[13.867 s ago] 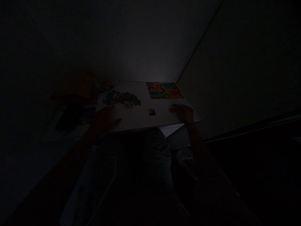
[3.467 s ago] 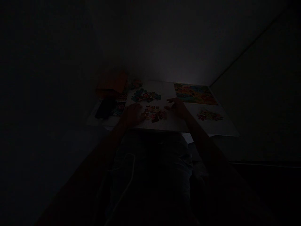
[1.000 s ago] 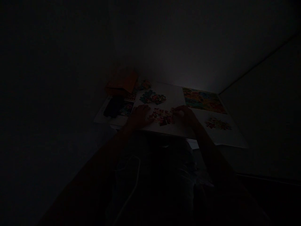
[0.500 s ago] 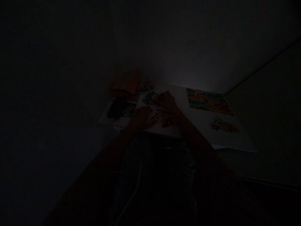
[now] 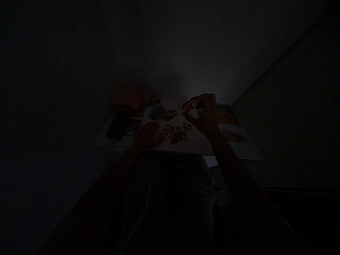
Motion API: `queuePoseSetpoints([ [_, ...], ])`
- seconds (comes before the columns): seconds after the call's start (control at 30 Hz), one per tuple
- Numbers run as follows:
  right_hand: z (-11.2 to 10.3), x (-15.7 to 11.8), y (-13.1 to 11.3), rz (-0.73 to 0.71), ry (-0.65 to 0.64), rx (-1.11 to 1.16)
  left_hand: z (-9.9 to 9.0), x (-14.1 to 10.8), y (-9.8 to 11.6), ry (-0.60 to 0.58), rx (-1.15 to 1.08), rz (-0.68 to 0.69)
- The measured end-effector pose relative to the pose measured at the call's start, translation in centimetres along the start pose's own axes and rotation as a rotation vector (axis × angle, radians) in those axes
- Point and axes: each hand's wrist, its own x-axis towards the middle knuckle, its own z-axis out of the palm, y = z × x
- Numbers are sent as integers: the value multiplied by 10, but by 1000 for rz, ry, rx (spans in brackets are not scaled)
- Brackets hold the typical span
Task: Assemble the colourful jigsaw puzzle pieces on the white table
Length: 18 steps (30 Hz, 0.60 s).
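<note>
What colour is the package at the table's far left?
Orange; the package shows best in the head view, though dimly.

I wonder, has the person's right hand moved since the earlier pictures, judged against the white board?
Yes. The right hand has moved away from the person across the white board, from the reddish jigsaw pieces toward the colourful picture sheet.

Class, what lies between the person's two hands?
In the head view, a loose scatter of reddish jigsaw pieces lies between the left hand and the right hand.
</note>
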Motion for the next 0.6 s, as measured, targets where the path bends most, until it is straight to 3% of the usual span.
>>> queuePoseSetpoints([
  [0.1,-2,-17,21,23,33,39,-2,0,1,-6,-4,1],
  [0.27,36,-60,69,173,-14,226,-3,0,2,-18,13,-10],
  [0.37,55,-73,85,289,-72,233,-3,0,3,-20,-1,-15],
  [0.47,69,-61,83,339,-117,213,-5,0,4,-27,-16,-30],
  [0.6,102,-19,55,364,-237,172,-6,-1,6,-34,-15,-30],
])
